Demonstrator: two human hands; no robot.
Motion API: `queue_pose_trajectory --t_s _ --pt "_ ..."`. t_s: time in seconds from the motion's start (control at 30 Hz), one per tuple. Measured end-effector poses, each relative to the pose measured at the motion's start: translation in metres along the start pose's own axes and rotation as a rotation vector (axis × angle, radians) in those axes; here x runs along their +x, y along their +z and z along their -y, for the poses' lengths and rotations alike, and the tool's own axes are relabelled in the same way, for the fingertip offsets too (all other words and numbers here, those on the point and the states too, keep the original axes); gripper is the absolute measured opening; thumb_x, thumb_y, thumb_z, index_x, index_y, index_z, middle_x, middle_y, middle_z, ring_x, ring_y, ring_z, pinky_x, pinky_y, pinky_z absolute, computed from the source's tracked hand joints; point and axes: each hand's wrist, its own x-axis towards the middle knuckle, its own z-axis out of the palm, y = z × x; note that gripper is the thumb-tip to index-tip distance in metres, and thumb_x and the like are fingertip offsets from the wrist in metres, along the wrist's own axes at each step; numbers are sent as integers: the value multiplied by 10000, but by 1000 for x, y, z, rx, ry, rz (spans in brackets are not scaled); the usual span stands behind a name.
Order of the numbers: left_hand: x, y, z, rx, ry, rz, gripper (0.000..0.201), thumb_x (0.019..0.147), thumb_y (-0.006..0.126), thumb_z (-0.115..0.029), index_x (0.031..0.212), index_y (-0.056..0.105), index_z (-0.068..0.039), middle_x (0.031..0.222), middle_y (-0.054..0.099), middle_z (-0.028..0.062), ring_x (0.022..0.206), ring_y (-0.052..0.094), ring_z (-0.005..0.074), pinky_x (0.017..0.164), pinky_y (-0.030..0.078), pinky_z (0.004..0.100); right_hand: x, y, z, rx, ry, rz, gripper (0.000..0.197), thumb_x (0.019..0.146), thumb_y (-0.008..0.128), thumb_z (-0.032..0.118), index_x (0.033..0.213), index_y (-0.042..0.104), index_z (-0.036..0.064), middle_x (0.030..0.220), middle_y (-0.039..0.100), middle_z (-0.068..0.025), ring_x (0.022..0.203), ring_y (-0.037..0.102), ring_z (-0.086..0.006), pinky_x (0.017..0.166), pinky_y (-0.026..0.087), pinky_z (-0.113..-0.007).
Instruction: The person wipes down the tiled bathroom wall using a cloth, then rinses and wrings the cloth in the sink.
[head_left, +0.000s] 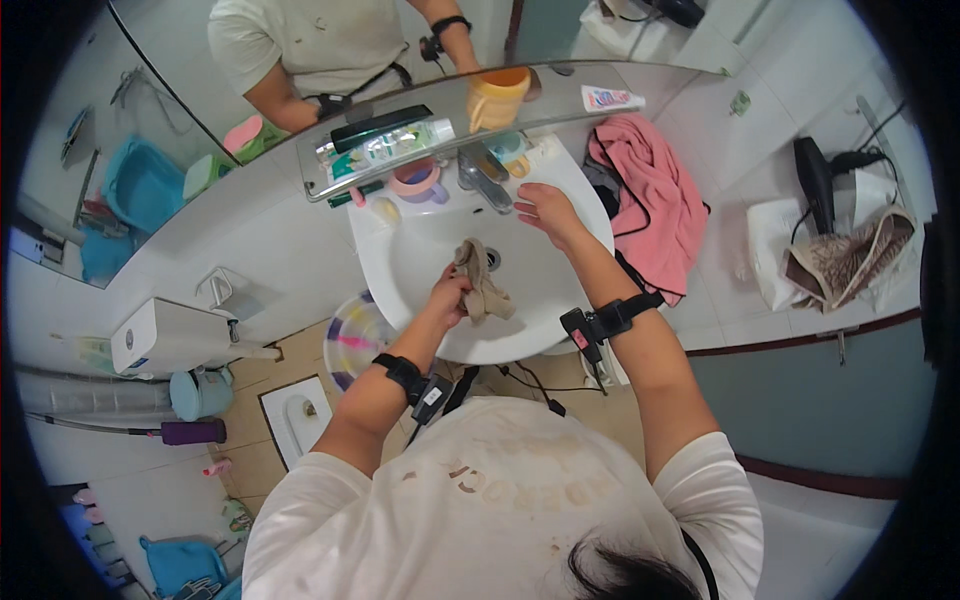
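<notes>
Over the white washbasin (400, 265), my left hand (452, 298) is closed on a crumpled greyish-beige cloth (482, 282). The cloth hangs beside the round drain (493, 258) and covers part of it. It may be a sock, but its folds hide the shape. My right hand (546, 212) is just right of the metal faucet (486, 180), with its fingers apart and nothing in them. Whether a fingertip touches the faucet I cannot tell. No stream of water shows under the spout.
Above the basin, a glass shelf (548, 118) carries a yellow cup (497, 98) and toothpaste tubes. A pink mug (418, 182) stands on the basin's back left rim. At right hang a pink towel (660, 205) and a black hair dryer (815, 185).
</notes>
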Motion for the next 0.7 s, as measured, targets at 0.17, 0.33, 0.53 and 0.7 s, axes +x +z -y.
queue_pose_trajectory --t_s 0.17,0.33,0.53,0.7 --pt "61 -22 9 -130 36 249 612 659 320 66 1255 270 -69 1054 477 133 932 518 278 807 461 413 37 21 0 131 -6 -45 249 775 546 191 970 526 37 870 521 -43 713 491 -130 647 436 -245" --pt "77 -10 4 -255 29 355 606 673 338 48 1265 276 -67 989 483 113 848 529 244 743 480 377 57 17 3 278 34 -32 236 795 478 157 984 510 20 948 508 -95 832 505 -195 748 434 -280" --pt "79 9 9 -415 -14 258 421 776 428 -43 1191 362 -69 1009 502 115 857 541 240 718 490 374 58 8 23 441 -24 94 268 794 472 185 986 501 1 922 532 -132 837 527 -235 781 436 -286" --pt "84 31 7 -266 76 197 347 793 527 -119 1117 416 -67 965 537 95 834 555 228 713 487 378 55 -14 18 261 35 240 326 820 472 210 1079 457 13 1111 489 -146 1005 498 -264 873 392 -346"
